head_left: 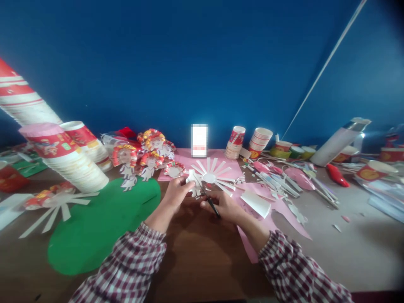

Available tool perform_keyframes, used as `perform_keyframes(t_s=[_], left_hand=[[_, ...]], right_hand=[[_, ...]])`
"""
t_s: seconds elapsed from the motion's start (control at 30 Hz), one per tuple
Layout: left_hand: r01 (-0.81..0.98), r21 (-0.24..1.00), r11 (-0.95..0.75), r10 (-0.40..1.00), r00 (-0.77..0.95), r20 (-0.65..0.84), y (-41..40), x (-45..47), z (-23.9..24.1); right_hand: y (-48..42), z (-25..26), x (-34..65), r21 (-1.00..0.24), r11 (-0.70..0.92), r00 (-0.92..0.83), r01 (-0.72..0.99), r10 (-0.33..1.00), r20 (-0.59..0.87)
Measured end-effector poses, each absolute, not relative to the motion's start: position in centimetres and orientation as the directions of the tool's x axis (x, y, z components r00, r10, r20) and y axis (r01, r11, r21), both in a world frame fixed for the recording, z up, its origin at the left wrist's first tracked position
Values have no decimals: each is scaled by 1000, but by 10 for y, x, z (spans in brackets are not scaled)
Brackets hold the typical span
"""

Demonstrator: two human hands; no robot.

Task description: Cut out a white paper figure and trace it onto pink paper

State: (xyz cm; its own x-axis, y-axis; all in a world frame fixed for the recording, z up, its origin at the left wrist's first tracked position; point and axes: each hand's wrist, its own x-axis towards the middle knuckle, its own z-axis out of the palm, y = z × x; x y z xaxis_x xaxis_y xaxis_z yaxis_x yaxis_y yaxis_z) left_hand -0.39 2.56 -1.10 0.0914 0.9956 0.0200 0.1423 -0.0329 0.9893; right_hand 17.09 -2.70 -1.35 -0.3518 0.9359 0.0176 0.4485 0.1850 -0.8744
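Between the thumb and fingers of my left hand (174, 195) is a small white paper cutout (195, 183) with a wavy edge. My right hand (223, 205) is closed around dark-handled scissors (213, 207), whose tips point at the cutout's right edge. Just beyond both hands, a paper cup cut into spread white strips (209, 178) lies flat on pink paper (184, 158). Tiny white scraps sit beneath the cutout. To my left hand's left are several paper figures (151, 162) with red and yellow rings around them.
Green paper (109, 227) covers the table's left part. Stacked paper cups (67, 160) lean at left; two shorter stacks, one a red-and-white stack (261, 141), stand at the back. Pens, pink scraps and a curved white piece (256, 203) lie at right. A blue wall (202, 63) rises behind.
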Motion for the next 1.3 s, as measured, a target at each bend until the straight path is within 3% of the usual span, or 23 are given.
perform_keyframes(t_s=[1.3], left_hand=[[132,991,-20,999,39,15,30,-5,-20]], right_hand=[[-25,-16,171,-852,228,-364,471,930,48]])
